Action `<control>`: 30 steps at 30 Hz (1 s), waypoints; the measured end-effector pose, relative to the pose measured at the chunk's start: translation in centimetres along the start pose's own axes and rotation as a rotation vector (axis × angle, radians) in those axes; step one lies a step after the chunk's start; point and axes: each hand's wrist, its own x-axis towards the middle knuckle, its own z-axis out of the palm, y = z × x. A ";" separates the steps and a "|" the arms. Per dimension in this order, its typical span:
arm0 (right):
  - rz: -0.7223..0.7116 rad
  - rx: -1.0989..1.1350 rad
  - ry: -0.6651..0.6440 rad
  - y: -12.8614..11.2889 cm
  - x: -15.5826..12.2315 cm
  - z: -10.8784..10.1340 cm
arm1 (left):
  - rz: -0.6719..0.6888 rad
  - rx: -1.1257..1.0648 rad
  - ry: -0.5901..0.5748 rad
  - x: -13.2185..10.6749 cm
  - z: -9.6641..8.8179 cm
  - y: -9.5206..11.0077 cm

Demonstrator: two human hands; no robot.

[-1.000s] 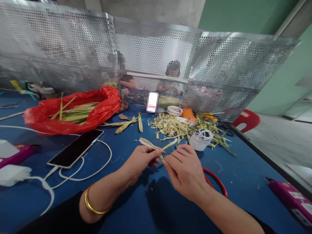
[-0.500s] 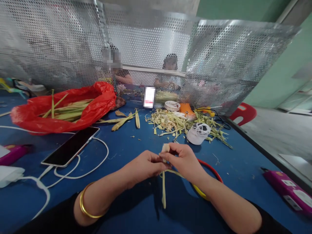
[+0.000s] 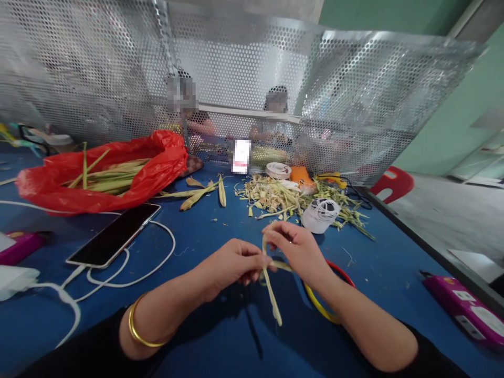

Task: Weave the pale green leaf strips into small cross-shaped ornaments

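My left hand pinches a pale yellow-green plant strip between thumb and fingertips. The strip's lower end hangs free over the blue table. Higher up, my right hand has its thumb and forefinger closed on the strip's upper part, just right of my left hand. Another pale length reaches from my left fingers toward the right, passing beneath my right hand. Under my right wrist lie a yellow ring and a red ring, partly covered by the forearm.
Beyond my hands are a heap of plant scraps and a white spool of cord. On the left, a red plastic bag holds long leaves, near a cabled phone. Purple packs lie at right. A perforated metal screen stands behind; two people sit beyond it.
My right hand has shifted slightly up, stretching the strip above my left fingers. The strip's hanging end has swung to the right.
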 end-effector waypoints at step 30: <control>0.225 0.455 0.282 0.2 0.3 0.2 | 0.185 -0.534 0.339 0.5 -1.0 0.0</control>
